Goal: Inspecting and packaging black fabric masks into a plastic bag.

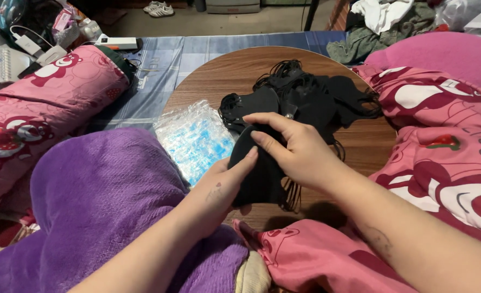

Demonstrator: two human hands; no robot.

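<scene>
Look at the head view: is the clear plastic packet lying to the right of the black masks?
No, the clear plastic packet lies left of the pile of black masks on the round wooden table.

Bare forearms, small wrist tattoos

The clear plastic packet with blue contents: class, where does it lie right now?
In the head view, the clear plastic packet lies on the round wooden table's left edge, beside the purple blanket, just left of the left hand.
</scene>
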